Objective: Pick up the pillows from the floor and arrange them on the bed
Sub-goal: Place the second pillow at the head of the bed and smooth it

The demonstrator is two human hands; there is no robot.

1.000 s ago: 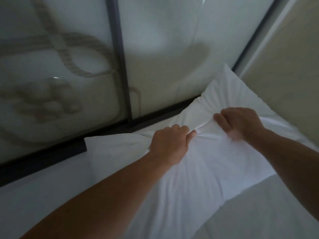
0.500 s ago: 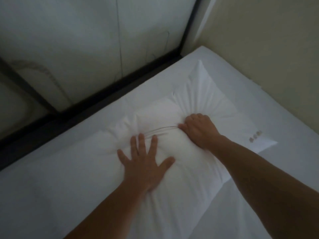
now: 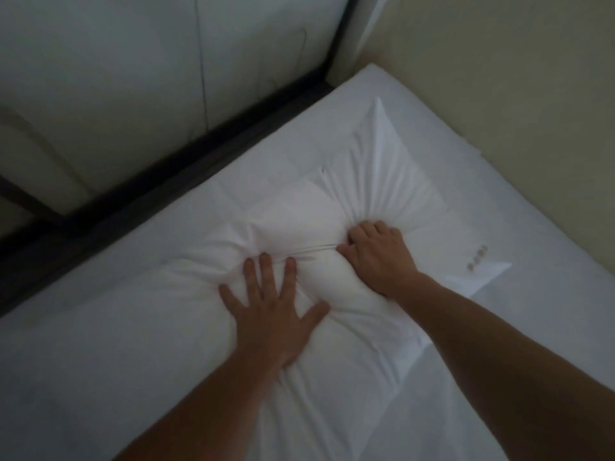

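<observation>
White pillow [image 3: 382,194] lies flat on the bed [image 3: 100,344], up in the far corner where the dark headboard frame [image 3: 186,181] meets the beige side wall [image 3: 515,111]. One pillow corner points toward that corner of the room; the opposite long side runs down toward the camera, under both forearms. Left hand [image 3: 269,314] is open, fingers spread, palm pressed flat on the pillow's middle, denting it; no grip on fabric there. Right hand [image 3: 376,254] sits just beside and beyond it, fingers curled, grip closed on a bunch of pillowcase cloth; creases fan out from the knuckles toward the far pillow corner. A thin taut fold of cloth runs between the right hand's thumb side and the left hand's fingertips [image 3: 266,257]. Hands near each other, not touching. Small embroidered mark [image 3: 477,259] shows on the pillowcase right of the right wrist, too blurred to read. Bed sheet white, smooth around the pillow. Pale panel [image 3: 133,78] behind the headboard frame, with a vertical seam. Lighting dim, picture soft.
</observation>
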